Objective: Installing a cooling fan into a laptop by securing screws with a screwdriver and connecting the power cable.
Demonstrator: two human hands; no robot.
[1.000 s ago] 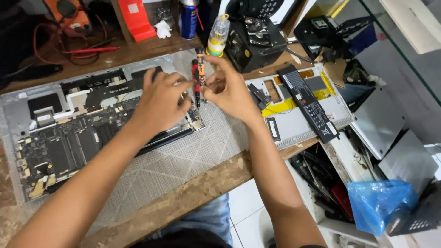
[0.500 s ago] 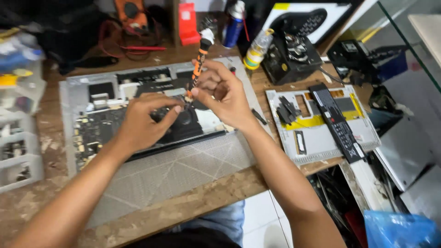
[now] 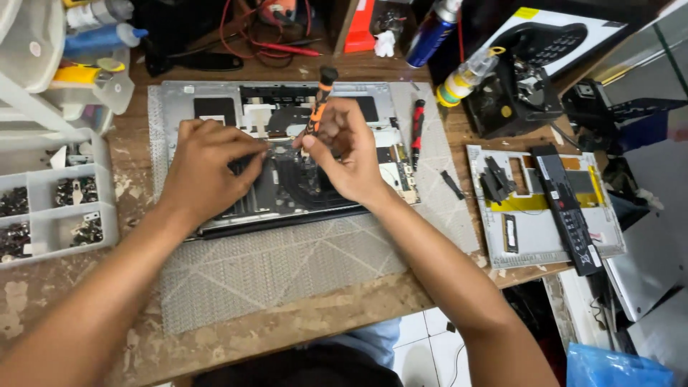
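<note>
— Which step is the person at?

— Judging by the pose, a screw inside the opened laptop is being worked. The right hand holds a black-and-orange screwdriver nearly upright, its fingers pinched narrowly round the shaft, tip down near the middle of the board. The left hand rests on the laptop just beside the tip, its fingers curled close together — whether they pinch a screw or only steady a part cannot be told.

— What does the next move call for?

— Probably keeping the driver plumb over the screw head while the left hand stays close to steady it; a slip could scrape the board.

— And the laptop itself?

— It lies bottom cover off on a grey mesh mat on the wooden counter, silver frame, dark fan and heat-pipe area under the hands. A second screwdriver with a red handle lies on its right edge. A compartment tray of small dark parts sits to the left — and a long black battery lies on a silver panel to the right, well apart.
</note>
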